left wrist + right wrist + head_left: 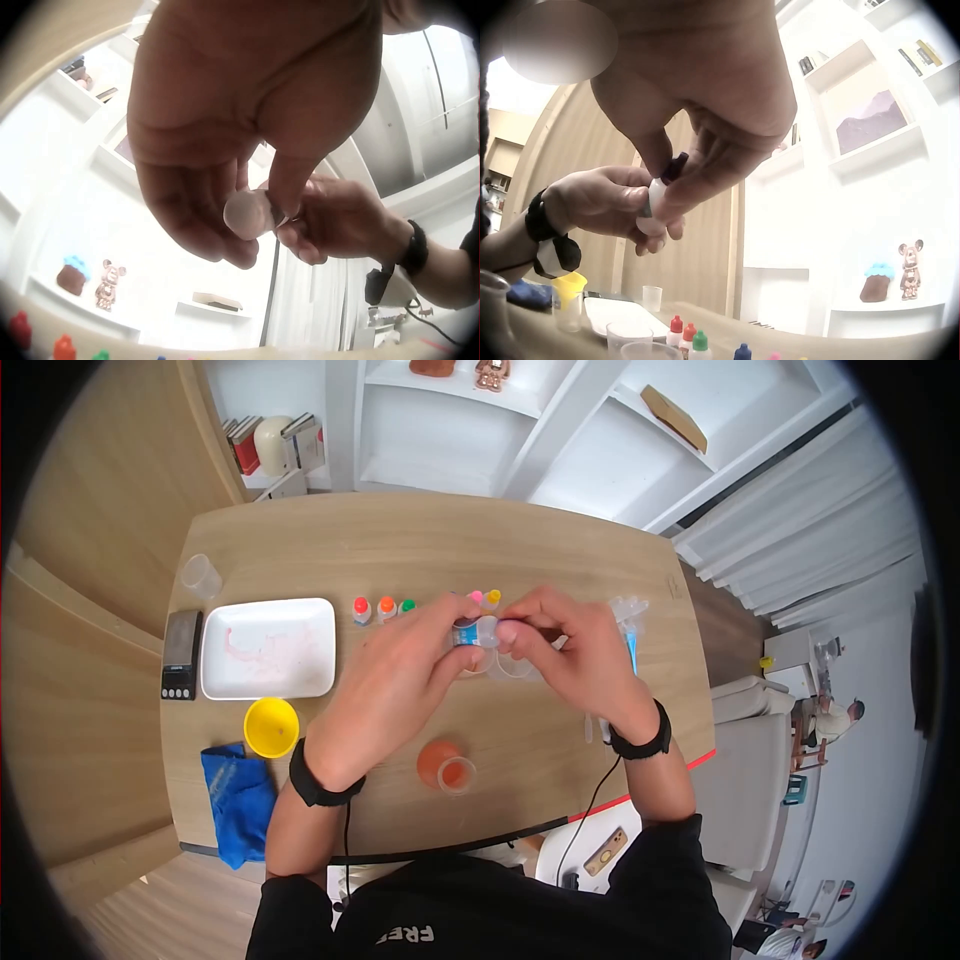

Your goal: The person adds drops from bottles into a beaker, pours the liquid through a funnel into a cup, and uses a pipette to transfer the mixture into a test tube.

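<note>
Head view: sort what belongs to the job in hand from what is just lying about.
Likely in the job:
- blue-labelled bottle, being held
- red-capped bottle
- orange-capped bottle
- cup of orange liquid
- white tray, pinkish smears inside

Apparently just lying about:
- phone
- bear figurine
- books

ref.: white tray [310, 672], head view.
1. blk shirt [485, 920], nearer wearer than tray, to its r.: white caps, "free".
2. sm. btl [487, 630], r. of tray: blue label [466, 636] too sm. to read.
3. blk scale [181, 645], just l. of tray: btn marks illeg.
4. books [243, 448], beyond tray: spines illeg.
</note>
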The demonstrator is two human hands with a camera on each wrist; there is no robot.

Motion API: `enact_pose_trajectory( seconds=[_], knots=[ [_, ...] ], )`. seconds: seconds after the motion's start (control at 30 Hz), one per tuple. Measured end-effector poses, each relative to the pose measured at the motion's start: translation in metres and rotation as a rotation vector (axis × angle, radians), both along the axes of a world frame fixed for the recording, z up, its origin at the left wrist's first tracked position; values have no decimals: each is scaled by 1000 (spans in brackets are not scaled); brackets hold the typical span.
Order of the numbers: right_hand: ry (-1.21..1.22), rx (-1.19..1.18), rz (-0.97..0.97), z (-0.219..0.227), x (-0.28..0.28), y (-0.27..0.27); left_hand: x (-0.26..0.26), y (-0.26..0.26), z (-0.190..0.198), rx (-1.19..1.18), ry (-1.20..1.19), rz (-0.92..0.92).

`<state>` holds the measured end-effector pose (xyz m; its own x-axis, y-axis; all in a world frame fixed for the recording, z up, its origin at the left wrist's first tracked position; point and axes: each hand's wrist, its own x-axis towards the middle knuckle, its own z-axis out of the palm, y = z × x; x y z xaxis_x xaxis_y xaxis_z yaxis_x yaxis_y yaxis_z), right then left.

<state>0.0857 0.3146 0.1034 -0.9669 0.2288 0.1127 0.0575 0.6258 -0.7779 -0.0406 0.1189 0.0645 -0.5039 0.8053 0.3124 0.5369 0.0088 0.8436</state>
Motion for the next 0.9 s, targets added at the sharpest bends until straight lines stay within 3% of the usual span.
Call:
enact_pose_trajectory(
  seconds=[0.1,0.2,0.3,0.5,0.9],
  knots=[
    [-1,-153,-21,-5,-5,6,-1,0,-2,15,76,15],
    [76,42,-105,6,-14,6,-4,-8,11,77,66,293],
    [82,351,-76,-4,-30,8,-16,-22,21,298,-223,343],
    [27,623,114,-37,-67,8,-14,-27,27,323,-203,351],
    [-79,704,297,-86,-111,20,-21,-34,30,267,-99,339]
  ],
)
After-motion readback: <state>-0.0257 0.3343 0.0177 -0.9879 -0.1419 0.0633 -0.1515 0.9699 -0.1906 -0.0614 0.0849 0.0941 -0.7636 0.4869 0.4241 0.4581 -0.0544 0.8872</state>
